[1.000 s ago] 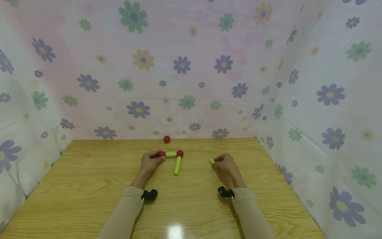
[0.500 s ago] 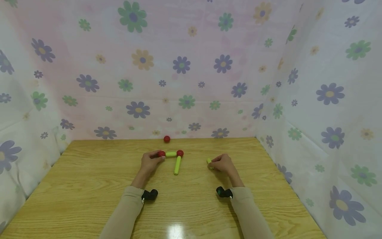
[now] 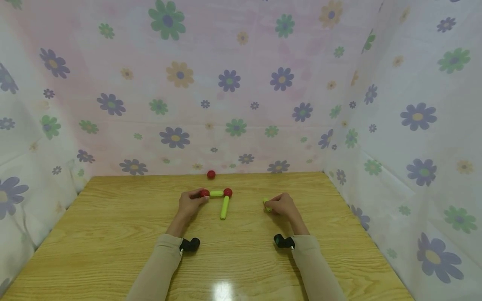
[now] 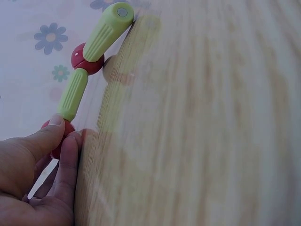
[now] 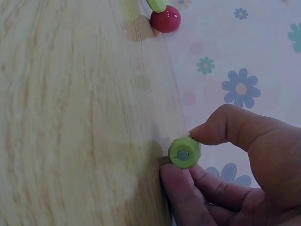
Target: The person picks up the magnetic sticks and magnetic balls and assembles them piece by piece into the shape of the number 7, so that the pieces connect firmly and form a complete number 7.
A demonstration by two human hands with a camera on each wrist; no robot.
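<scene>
My left hand [image 3: 189, 205] pinches a red ball [image 3: 205, 193] between thumb and fingers. From that ball a yellow-green magnetic rod [image 3: 216, 193] runs right to a second red ball [image 3: 227, 192]. Another yellow-green rod [image 3: 224, 208] extends from the second ball toward me, making a bent chain on the table. In the left wrist view, a round metal disc shows in the free end of that rod [image 4: 106, 30]. Off to the right, my right hand [image 3: 285, 206] pinches a separate yellow-green rod [image 5: 184, 153], its end facing the wrist camera and fingers partly covering it.
A loose red ball [image 3: 211, 174] lies at the back edge of the wooden table [image 3: 241, 259]. Flower-patterned cloth [image 3: 233, 104] hangs behind the table and along both sides. A small black device [image 3: 190, 244] sits at each wrist.
My right hand has shifted slightly left with its rod, and the rod has turned a little in the fingers. The left hand and the chain hold still.
</scene>
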